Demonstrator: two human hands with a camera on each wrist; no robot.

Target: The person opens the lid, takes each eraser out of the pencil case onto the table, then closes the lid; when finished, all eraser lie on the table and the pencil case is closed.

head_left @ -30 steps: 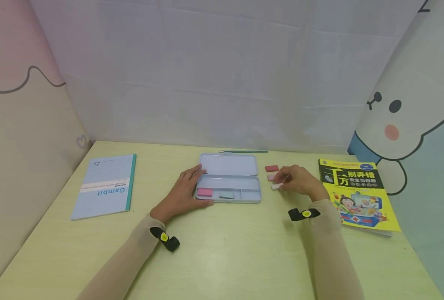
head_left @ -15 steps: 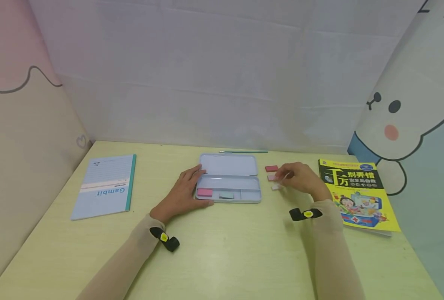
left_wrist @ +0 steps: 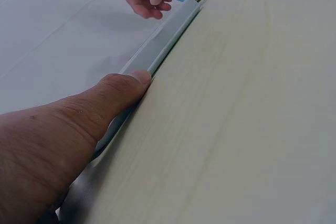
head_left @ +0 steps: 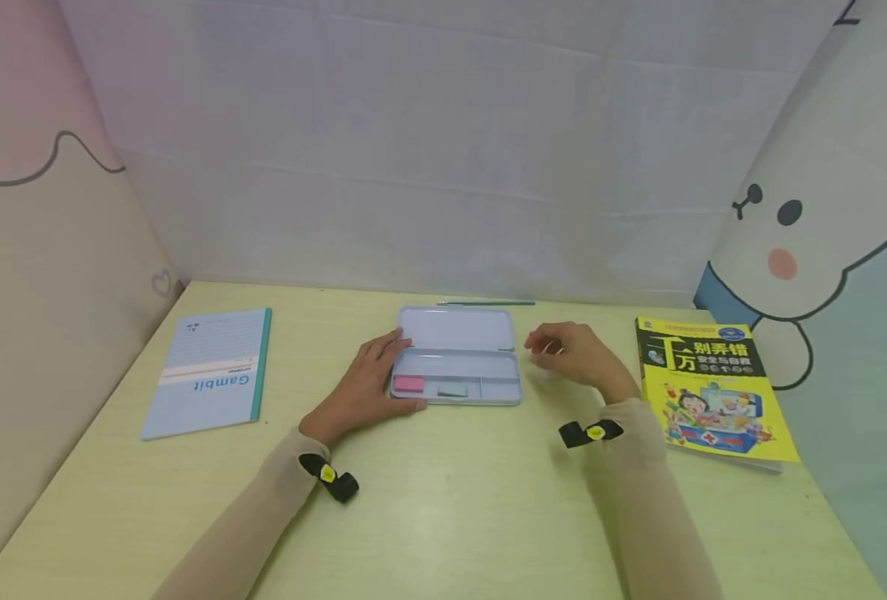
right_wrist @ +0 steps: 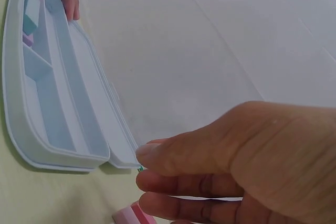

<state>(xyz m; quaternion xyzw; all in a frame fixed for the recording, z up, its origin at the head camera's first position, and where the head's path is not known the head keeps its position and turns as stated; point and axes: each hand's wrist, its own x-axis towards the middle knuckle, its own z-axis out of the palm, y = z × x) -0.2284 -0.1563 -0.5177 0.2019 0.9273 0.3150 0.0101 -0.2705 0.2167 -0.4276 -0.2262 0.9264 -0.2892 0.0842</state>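
My left hand (head_left: 368, 383) grips the left end of an open pale blue pencil case (head_left: 458, 365), thumb along the near side and fingers toward the hinge. In its front compartment lie a pink eraser (head_left: 409, 384) and a pale green eraser (right_wrist: 31, 11), with a pinkish-purple piece (right_wrist: 28, 39) partly under the green one. To the right of the case, my right hand (head_left: 578, 354) hovers with loosely bent fingers and no object visible in them. Below its fingertips the right wrist view shows a pink eraser (right_wrist: 125, 216) beside a red eraser (right_wrist: 143, 214), both partly cut off; in the head view the hand mostly covers them.
Behind the case a thin green pencil (head_left: 488, 303) lies along the table's back. A blue-and-white notebook (head_left: 207, 373) is at the left, and a yellow-and-black book (head_left: 721, 392) at the right. A pale cloth wall (head_left: 443, 167) rises behind the table (head_left: 443, 508).
My right hand rises slightly from the white eraser, then shifts left toward the case, over the row of loose erasers. My left hand and the case stay in place.
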